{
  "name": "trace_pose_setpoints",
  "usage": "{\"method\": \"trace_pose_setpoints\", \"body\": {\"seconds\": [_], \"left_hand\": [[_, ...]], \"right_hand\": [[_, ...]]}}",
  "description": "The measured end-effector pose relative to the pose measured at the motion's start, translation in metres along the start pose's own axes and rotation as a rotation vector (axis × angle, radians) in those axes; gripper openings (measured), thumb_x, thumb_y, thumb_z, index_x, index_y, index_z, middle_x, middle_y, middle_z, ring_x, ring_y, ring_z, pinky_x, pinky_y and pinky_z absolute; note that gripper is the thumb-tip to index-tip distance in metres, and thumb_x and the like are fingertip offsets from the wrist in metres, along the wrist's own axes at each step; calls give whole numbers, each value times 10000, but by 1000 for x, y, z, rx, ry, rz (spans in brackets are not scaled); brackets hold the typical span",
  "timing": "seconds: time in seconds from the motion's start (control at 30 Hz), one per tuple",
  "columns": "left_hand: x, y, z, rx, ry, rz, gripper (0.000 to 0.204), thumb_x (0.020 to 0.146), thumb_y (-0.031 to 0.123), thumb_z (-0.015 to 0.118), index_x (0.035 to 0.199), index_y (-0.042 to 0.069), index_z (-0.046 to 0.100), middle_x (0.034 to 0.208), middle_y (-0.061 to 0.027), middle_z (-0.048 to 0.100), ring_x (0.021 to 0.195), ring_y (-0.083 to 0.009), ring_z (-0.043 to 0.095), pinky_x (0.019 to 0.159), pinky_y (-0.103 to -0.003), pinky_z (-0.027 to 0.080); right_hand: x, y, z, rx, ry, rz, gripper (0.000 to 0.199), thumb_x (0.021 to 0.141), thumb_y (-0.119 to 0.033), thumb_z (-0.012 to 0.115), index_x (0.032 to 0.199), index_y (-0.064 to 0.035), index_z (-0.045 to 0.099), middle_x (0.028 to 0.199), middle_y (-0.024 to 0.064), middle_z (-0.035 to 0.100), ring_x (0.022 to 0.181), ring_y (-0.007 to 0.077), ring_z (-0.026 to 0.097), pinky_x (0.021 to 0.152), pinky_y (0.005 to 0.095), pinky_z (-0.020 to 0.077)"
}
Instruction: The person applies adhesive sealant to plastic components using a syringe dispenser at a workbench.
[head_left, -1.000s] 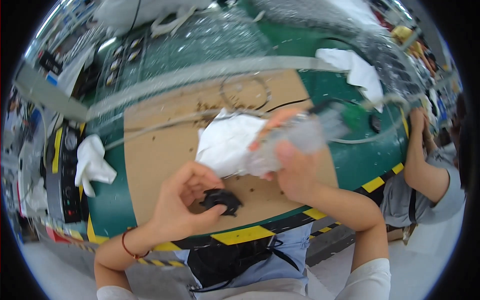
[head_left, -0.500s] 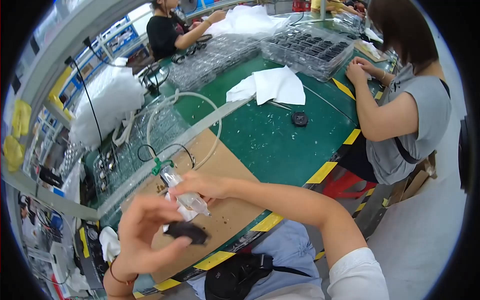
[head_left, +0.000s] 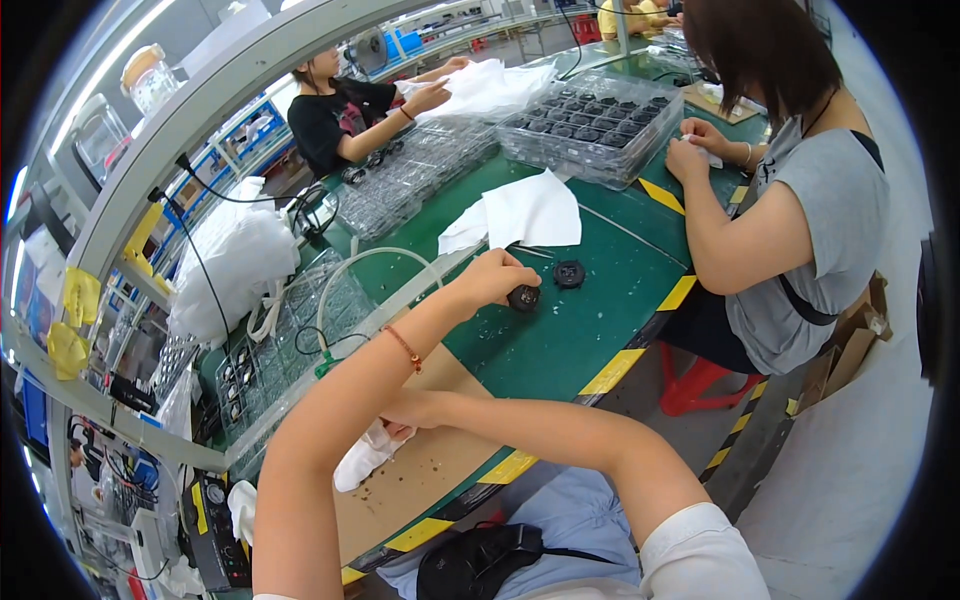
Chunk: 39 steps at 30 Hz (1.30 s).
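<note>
Part: a small round black part (head_left: 524,297) sits at your left fingertips on the green mat (head_left: 560,340), near the mat's front edge with its yellow-black tape (head_left: 612,372).
Twin: a second black part (head_left: 569,274) lies just beside it on the mat, apart from your fingers.
Left hand: your left hand (head_left: 495,280) is stretched far forward across the bench, wrist bent down, fingers curled over the part's top. It is pinching the part, though I cannot tell whether the part is lifted or resting on the mat.
Right hand: your right hand (head_left: 400,410) crosses under the left forearm and is clenched on a white cloth (head_left: 362,455) over the brown board (head_left: 420,480).
Risk, drop: with the arm at full reach, your hold looks shallow; I judge the part could slip and roll toward the taped edge and off the bench.
Risk, knock: the twin is close enough that a sideways shift of your knuckles could push it away.
Risk, snag: your forearm passes over a clear tube (head_left: 365,262) and a rail; a low pull back could catch them.
Around: white sheets (head_left: 530,212) lie beyond the parts, then clear trays (head_left: 590,125) of dark pieces.
Others: a person in grey (head_left: 800,200) works at your right, well apart from your hand; another in black (head_left: 345,115) sits farther off.
</note>
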<state>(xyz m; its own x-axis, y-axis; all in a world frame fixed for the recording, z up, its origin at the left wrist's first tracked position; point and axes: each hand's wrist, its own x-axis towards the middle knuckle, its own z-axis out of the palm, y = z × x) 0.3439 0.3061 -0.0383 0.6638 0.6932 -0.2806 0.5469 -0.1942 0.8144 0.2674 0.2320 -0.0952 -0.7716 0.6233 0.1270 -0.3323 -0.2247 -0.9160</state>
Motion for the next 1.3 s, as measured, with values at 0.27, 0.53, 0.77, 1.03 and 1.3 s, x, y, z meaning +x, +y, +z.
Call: {"method": "trace_pose_setpoints", "body": {"seconds": [0.27, 0.53, 0.77, 1.03, 1.3], "left_hand": [[16, 12, 9, 261, -42, -18, 475, 713, 340, 608, 1003, -14, 483, 982, -134, 532, 897, -196, 522, 769, -293, 421], [-13, 40, -80, 555, 292, 363, 660, 664, 452, 596, 1065, -52, 448, 1073, -225, 506, 1006, -334, 490, 858, -350, 379], [-91, -27, -211, 811, 635, 302, 329, 667, 310, 585, 870, 51, 595, 882, -166, 587, 849, -317, 551, 775, -340, 423], [-201, -172, -272, 1382, 497, -347, 266, 671, 205, 544, 897, 78, 602, 1044, -166, 504, 1042, -338, 436, 882, -533, 316], [-270, -288, -302, 1097, 347, -675, 253, 662, 142, 561, 892, 48, 613, 967, -192, 560, 918, -328, 538, 785, -409, 442]], "right_hand": [[1, 1, -5, 86, 12, -16, 310, 852, -389, 413, 705, -118, 382, 490, -40, 264, 357, 56, 197, 331, 211, 167], [1, -16, 10, 107, 66, 16, 336, 802, -401, 516, 837, -69, 480, 500, -23, 377, 326, 40, 253, 298, 201, 174], [0, -16, 8, 67, 27, 41, 314, 788, -380, 501, 850, -72, 507, 573, 35, 489, 346, 52, 348, 290, 187, 202], [-1, -19, 1, 84, -18, -42, 342, 760, -358, 501, 868, -33, 505, 591, 87, 521, 450, 89, 456, 355, 200, 296], [-3, -26, 9, -113, 176, -150, 246, 754, -253, 540, 876, -40, 522, 695, 28, 532, 552, 54, 476, 404, 172, 312]]}}
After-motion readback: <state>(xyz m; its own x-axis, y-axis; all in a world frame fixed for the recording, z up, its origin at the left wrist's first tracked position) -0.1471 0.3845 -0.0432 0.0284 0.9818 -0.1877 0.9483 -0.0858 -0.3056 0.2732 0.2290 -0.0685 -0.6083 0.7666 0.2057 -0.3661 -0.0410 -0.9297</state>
